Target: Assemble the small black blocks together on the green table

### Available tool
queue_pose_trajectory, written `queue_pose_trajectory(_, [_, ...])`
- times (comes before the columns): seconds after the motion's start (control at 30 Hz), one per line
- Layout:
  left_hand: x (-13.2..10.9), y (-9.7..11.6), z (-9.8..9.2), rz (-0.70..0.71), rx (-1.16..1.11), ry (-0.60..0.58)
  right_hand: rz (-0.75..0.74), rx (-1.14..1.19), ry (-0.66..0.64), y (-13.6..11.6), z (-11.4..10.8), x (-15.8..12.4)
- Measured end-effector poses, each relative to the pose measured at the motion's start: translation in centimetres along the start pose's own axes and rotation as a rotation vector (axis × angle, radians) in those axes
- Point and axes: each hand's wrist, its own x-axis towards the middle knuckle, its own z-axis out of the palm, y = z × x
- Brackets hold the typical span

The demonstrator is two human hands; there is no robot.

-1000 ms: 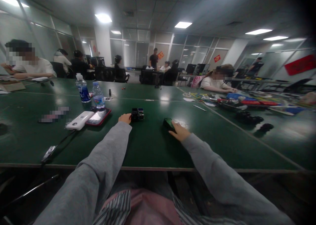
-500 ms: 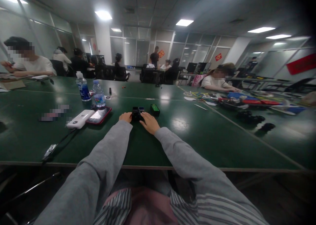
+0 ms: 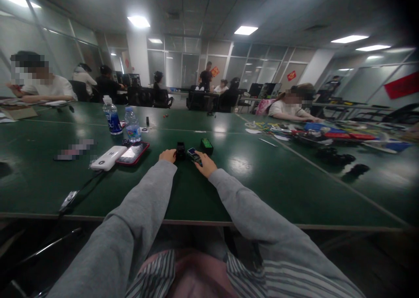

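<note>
Near the middle of the frame the left hand (image 3: pixel 167 155) touches a little black block (image 3: pixel 180 150), though I cannot tell its grip, and the right hand (image 3: pixel 205 165) pinches a blue-topped block (image 3: pixel 193 154) just beside it on the green table (image 3: pixel 262 189).

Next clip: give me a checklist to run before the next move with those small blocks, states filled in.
1. Left hand touching the black block: ok.
2. Right hand fingers on the blue-topped piece: ok.
3. Firm grip on either piece: cannot tell.
4. Green-topped block apart from both hands: ok.
5. Phone and power bank clear of the left sleeve: ok.
</note>
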Motion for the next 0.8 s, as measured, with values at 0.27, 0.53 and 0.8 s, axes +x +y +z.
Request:
queue_pose_trajectory(0.27, [0.2,-0.2,0.2,0.008,0.012,0.002,-0.109,0.089,0.035,2.7,-1.9,-4.6])
queue_pose_trajectory(0.53, [0.1,-0.1,0.1,0.012,0.020,0.003,-0.018,-0.127,0.066,0.7,-1.3,-1.8])
queue_pose_trajectory(0.8, [-0.2,0.2,-0.3,-0.009,-0.014,0.029,0.051,-0.204,0.107,0.7,0.0,1.3])
